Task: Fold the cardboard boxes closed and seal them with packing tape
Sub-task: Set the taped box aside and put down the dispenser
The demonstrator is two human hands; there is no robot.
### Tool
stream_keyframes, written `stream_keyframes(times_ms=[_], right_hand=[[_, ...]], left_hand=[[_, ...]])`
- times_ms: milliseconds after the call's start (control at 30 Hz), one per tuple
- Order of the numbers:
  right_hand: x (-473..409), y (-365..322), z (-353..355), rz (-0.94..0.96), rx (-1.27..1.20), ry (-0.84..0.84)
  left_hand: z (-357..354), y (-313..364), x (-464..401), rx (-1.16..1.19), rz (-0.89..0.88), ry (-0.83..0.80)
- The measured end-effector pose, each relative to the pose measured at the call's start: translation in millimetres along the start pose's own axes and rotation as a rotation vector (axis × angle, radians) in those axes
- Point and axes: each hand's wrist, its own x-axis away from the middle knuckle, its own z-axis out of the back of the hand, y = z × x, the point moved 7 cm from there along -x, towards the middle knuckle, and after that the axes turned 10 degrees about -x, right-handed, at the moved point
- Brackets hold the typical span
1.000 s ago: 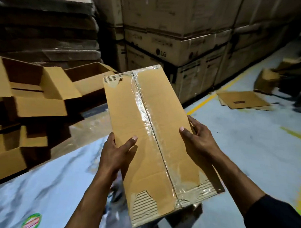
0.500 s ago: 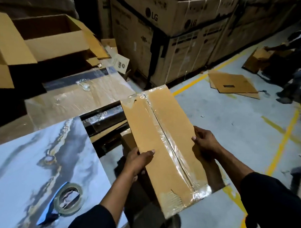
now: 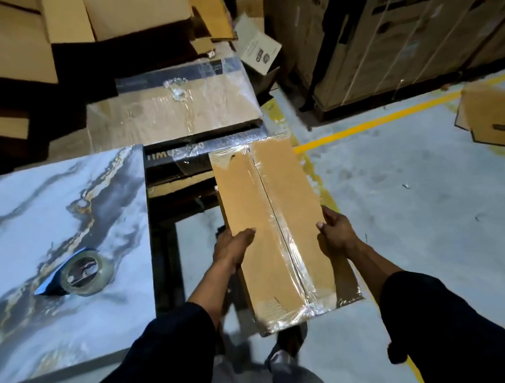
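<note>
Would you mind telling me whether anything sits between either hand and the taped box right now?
Nothing visible does. The left hand and right hand already grip the sealed box directly on its two long sides.

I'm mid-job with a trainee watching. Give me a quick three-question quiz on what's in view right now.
1. True or false: clear tape already runs along the centre seam of the held cardboard box.
2. What does the tape roll rest on? A) the concrete floor B) the marbled table C) the plastic-wrapped carton
3. Fill in: the left hand and right hand grip the box by its long ____.

Key: 1 true; 2 B; 3 edges, one hand on each side.
</note>
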Motion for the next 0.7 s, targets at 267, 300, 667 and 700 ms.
stream_keyframes(times_ms=[267,300,667,700], right_hand=[[-36,21,-20,-0.045,0.052,-0.12],[-39,23,-22,-0.053,0.077,-0.139],[-24,0,-20,0.001,0.245,-0.013],[-18,-13,-24,0.054,0.258,-0.013]], left_hand=[[-10,-32,-22,-0.094,0.101,0.052],[-9,-32,-25,-0.121,0.085,0.077],[19,-11,15,-0.246,0.026,0.075],[29,-14,20,-0.229,0.019,0.074]])
